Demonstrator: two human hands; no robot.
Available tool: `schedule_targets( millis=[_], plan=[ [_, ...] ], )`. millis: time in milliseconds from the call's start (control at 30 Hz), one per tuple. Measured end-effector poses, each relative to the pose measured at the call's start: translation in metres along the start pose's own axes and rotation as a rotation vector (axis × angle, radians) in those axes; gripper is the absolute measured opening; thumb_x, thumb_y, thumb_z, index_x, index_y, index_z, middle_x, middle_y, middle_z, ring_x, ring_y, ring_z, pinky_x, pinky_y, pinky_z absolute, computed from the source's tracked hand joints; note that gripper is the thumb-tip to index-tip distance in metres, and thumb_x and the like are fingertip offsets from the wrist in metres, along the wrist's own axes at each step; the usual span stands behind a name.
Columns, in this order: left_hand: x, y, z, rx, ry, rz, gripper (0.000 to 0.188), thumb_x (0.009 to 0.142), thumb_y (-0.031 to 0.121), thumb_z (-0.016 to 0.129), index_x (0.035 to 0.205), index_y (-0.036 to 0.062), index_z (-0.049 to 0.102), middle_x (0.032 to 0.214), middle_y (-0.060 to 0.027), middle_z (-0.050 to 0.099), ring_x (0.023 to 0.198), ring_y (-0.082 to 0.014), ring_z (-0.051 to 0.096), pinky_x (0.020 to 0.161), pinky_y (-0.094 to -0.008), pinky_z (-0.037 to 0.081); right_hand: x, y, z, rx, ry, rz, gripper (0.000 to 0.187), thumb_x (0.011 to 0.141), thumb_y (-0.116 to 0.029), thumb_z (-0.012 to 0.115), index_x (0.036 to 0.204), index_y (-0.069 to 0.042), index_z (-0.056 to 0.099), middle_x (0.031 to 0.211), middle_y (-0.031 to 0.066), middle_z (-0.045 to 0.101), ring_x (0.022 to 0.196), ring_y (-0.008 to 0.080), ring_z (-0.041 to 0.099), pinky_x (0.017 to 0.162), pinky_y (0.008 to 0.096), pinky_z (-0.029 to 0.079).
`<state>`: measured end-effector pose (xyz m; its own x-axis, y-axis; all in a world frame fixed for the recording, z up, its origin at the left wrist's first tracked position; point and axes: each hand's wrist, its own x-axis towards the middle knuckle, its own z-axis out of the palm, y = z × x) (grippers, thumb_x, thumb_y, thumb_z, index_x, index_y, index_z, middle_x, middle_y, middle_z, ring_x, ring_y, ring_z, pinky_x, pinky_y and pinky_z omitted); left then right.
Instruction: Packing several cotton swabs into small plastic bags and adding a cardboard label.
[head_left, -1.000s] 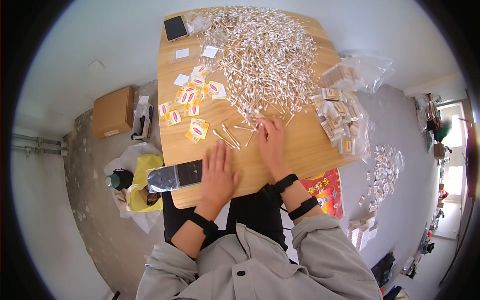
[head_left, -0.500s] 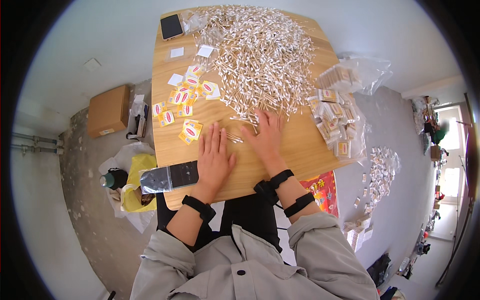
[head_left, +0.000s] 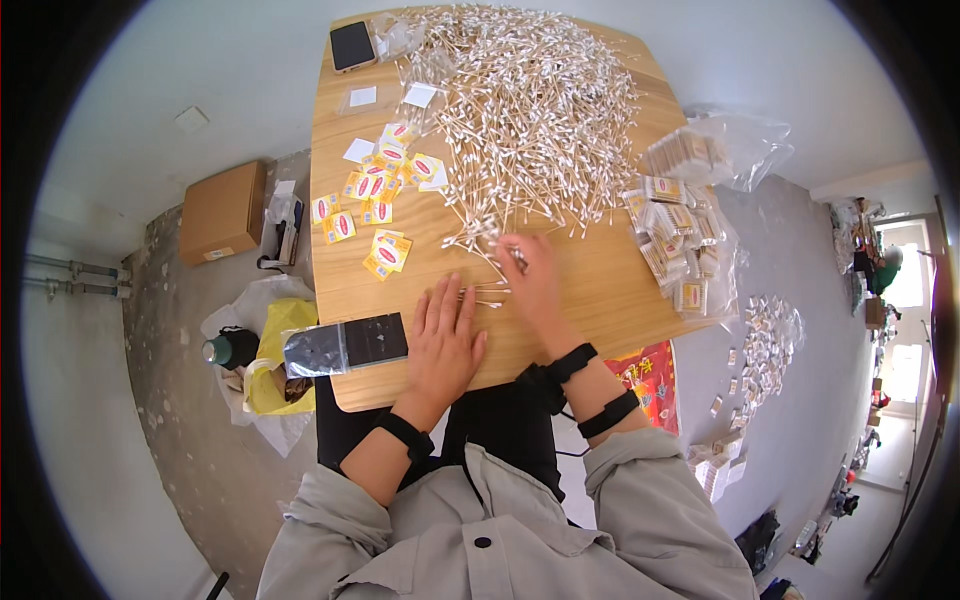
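A large heap of wooden cotton swabs (head_left: 540,110) with white tips covers the far middle of the table. My left hand (head_left: 443,335) lies flat near the front edge, fingers stretched forward. A few loose swabs (head_left: 488,295) lie between my two hands, their left ends by the left fingertips. My right hand (head_left: 535,285) is at the near edge of the heap, its fingers curled in on a few cotton swabs; motion blurs the fingertips. Left of the heap lie yellow and white printed cards (head_left: 388,250), scattered and overlapping.
A black phone-like device (head_left: 353,46) lies at the far left of the wooden table (head_left: 590,290). A dark pad in clear plastic (head_left: 345,345) sits by the left front edge. Packed swab bags (head_left: 675,225) pile at the right edge. More packets (head_left: 765,350) lie on the floor.
My right hand's fingers have gone from spread to curled at the heap's edge. My left hand has shifted slightly right and nearer. The loose swabs lie a little further right.
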<state>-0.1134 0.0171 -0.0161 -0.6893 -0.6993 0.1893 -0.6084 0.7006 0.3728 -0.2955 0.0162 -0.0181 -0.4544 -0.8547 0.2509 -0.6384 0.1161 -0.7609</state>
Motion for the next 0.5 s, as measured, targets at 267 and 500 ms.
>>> schedule_targets(
  millis=[267,500],
  plan=[
    [0.002,0.002,-0.003,0.002,-0.055,0.015,0.067,0.090,0.033,0.055,0.145,0.0010,0.036,0.155,-0.0156,0.029,0.145,-0.0287,0.023,0.119,-0.0474,0.017,0.048,0.045,-0.020,-0.126,0.297,-0.081,0.032,0.091,-0.012,0.062,0.121,-0.007,0.057,0.107,0.0151,0.057,0.091,0.0292,0.058,0.074,0.0362,0.050],
    [0.001,-0.002,-0.005,-0.025,-0.050,0.007,0.067,0.087,0.029,0.058,0.144,-0.0001,0.037,0.154,-0.0160,0.030,0.145,-0.0286,0.024,0.118,-0.0477,0.018,0.001,0.008,-0.009,-0.386,0.235,-0.297,0.038,0.082,-0.016,0.070,0.118,-0.009,0.060,0.110,0.0126,0.054,0.101,0.0298,0.054,0.092,0.0446,0.043]
  ],
)
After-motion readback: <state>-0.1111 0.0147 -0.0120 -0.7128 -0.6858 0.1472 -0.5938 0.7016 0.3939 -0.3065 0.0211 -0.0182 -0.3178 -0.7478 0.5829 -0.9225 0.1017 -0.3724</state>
